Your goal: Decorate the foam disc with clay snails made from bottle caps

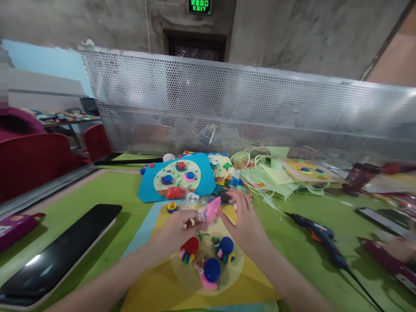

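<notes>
My left hand and my right hand meet over a yellow craft sheet. Both pinch a small pink piece between their fingertips. Below the hands lies a pale round disc with clay snails on it, one red and two blue. A finished blue card with a similar decorated circle lies just beyond, with a small yellow and blue ring in front of it.
A black tablet lies at the left, a purple case beyond it. A black glue gun with its cord lies at the right. Green paper scraps and more cards pile up against the perforated metal screen.
</notes>
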### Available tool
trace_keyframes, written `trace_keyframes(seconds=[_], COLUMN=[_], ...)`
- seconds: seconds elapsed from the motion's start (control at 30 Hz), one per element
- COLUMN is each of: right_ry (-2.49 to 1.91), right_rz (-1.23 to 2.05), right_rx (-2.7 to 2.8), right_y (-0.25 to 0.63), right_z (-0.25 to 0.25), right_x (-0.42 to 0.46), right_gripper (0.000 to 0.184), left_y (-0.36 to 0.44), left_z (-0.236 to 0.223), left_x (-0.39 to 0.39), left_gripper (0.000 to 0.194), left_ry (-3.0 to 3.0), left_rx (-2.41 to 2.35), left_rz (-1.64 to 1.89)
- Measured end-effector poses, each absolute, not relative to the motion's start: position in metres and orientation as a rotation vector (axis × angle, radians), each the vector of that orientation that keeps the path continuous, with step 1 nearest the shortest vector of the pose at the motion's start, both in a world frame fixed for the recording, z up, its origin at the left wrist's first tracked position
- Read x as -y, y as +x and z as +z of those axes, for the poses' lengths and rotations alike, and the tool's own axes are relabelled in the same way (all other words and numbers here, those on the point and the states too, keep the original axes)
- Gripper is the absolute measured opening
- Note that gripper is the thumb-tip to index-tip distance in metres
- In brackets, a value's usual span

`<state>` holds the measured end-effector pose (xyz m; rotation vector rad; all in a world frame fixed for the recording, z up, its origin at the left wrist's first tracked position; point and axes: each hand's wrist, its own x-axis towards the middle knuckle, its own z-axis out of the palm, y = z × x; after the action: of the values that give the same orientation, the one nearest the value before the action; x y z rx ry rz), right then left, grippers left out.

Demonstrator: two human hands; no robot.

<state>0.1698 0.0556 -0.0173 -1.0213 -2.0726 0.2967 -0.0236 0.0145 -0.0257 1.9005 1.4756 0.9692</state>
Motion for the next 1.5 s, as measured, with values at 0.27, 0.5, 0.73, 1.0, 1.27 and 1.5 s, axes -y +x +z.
trace_keyframes(seconds=[0.27,0.5,0.73,1.0,1.27,1.5], right_ry=[-0.844,-0.696,-0.568,-0.796,-0.863,-0.917], right_rz=[0.492,0.962,1.338,1.141,0.804,0.638], right_rx=[2.502,2.458,2.278,1.875,1.937,2.222], right_y=[0.16,0.164,0.166,0.175,0.181,0.169], right_z=[-0.006,-0.003,0.0,0.007,0.003,-0.002], right_x=[-0.029,-0.026,-0.031,-0.041,-0.049,-0.032], right_gripper=[0.028,0.014,0.018,0.024,0.026,0.024], left_y=[-0.011,-0.011,-0.011,-0.012,-0.02,-0.019], left_z=[-0.027,-0.029,-0.021,-0.011,-0.011,-0.005], left_x=[0.0,0.002,0.004,0.008,0.013,0.017], left_gripper=[0.029,0.033,0.029,0.032,0.004,0.026], left_ry=[1.833,1.677,1.768,1.923,2.58,3.346], left_rx=[-1.387,-1.144,-1.113,-1.195,-1.154,-1.125], left_rz=[0.978,0.974,0.943,1.019,1.442,1.144])
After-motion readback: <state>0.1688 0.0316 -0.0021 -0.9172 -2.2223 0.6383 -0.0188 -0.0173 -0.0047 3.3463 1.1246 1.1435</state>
